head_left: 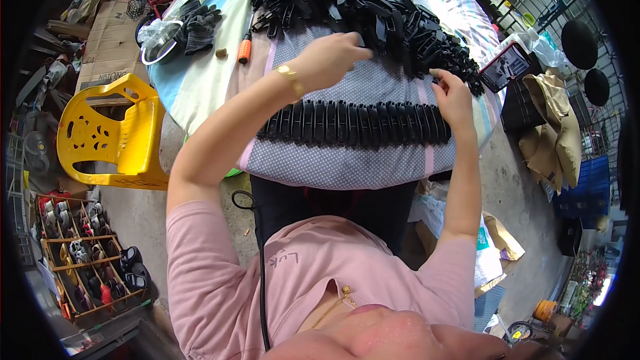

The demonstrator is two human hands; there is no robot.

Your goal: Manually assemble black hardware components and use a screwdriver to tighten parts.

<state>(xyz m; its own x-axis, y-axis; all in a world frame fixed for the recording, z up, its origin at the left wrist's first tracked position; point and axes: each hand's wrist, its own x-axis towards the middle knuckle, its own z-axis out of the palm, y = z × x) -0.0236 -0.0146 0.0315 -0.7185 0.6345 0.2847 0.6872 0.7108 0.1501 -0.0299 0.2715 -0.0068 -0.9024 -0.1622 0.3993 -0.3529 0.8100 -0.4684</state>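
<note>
A big heap of black plastic pieces (333, 0) covers the far part of the table. My left hand (330, 61), with a gold-coloured watch or bracelet at the wrist, reaches to the heap's near edge. Its fingers are bent together, and a dark piece shows at their tips; whether they grip it is hard to see. At the heap's right end, my right hand (456, 99) pinches a small black piece (437, 81) between thumb and finger, its shape mostly covered. Between my forearms stands a long row of black plastic parts (353, 124), side by side on the dotted cloth.
An orange-handled screwdriver (245, 50) and dark gloves (200, 27) lie left on the striped tablecloth (227, 97). A phone (505, 67) stands at the table's right edge. Left of the table are a yellow plastic chair (123, 137) and a shoe rack (83, 257).
</note>
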